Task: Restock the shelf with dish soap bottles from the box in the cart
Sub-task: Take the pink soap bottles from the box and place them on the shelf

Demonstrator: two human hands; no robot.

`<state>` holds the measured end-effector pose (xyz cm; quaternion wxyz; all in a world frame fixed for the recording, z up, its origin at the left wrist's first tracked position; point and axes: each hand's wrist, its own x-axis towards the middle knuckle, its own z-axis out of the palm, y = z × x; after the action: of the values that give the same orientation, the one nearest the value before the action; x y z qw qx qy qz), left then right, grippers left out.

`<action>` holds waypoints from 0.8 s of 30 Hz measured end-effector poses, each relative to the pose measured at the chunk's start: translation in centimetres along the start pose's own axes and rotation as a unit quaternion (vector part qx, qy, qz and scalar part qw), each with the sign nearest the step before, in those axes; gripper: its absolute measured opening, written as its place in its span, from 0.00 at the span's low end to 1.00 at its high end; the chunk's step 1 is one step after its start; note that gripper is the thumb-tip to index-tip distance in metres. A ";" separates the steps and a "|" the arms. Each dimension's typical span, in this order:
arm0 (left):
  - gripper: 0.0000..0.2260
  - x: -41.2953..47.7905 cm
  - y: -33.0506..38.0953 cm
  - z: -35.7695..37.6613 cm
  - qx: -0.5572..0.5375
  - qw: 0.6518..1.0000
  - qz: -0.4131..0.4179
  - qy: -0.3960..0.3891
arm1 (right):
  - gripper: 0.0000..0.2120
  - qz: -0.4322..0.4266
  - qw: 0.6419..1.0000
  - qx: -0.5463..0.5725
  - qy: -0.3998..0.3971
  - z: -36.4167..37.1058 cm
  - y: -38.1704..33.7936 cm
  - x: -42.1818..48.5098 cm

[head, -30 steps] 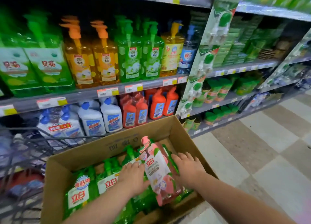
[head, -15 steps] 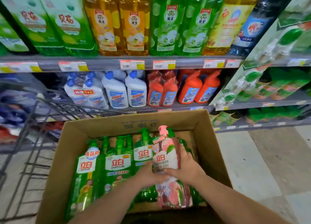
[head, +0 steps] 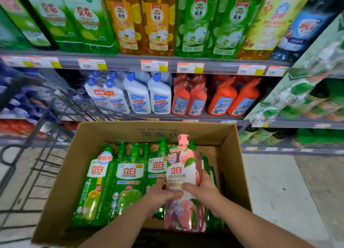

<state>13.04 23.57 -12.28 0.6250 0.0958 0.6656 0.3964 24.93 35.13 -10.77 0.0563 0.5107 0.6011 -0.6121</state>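
Setting: supermarket aisle; shelf rail with price tags ran across the top of the view, with orange and green pump bottles above it and white and red cleaner bottles below.
Carrier: cardboard box sat in the wire cart, its far wall toward the shelf.
Contents: green dish soap bottles lay side by side from the box's left wall toward its middle, pumps pointing at the far wall.
Change: a second earlier I saw both hands lying flat over the stock near the box's right wall; by this moment they had closed on the pink bottle and tipped it up, pump toward the far wall.
Left hand: wrapped around the pink bottle's left side, thumb across the label.
Right hand: clasped on its right side, touching the left thumb.
Bottle position: above the green stock, near the right wall, base apparently still within the box.
Meaning: I judged the pick secured; lifting clear and shelving not yet done.
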 end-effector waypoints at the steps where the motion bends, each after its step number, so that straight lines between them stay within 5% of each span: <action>1: 0.23 -0.5 0.0 0.0 -0.039 0.999 0.009 0.013 | 0.32 -0.007 1.000 0.012 -0.007 -0.1 -0.3 -0.3; 6: 0.25 -3.3 1.6 -0.1 -0.180 0.981 0.071 0.028 | 0.29 -0.075 0.996 0.035 -0.031 -0.4 -3.1 -2.0; 16: 0.20 -13.9 4.7 -2.3 -0.150 0.929 0.267 0.207 | 0.31 -0.214 0.969 0.036 -0.118 4.3 -11.2 -5.8; 24: 0.20 -23.8 2.4 -6.3 -0.182 0.865 0.336 0.326 | 0.31 -0.295 0.926 0.005 -0.237 12.9 -16.0 -11.4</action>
<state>11.20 7.75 6.70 0.2075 0.0635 0.6748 0.7053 12.18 23.00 4.76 0.0114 0.1504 0.6906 -0.7074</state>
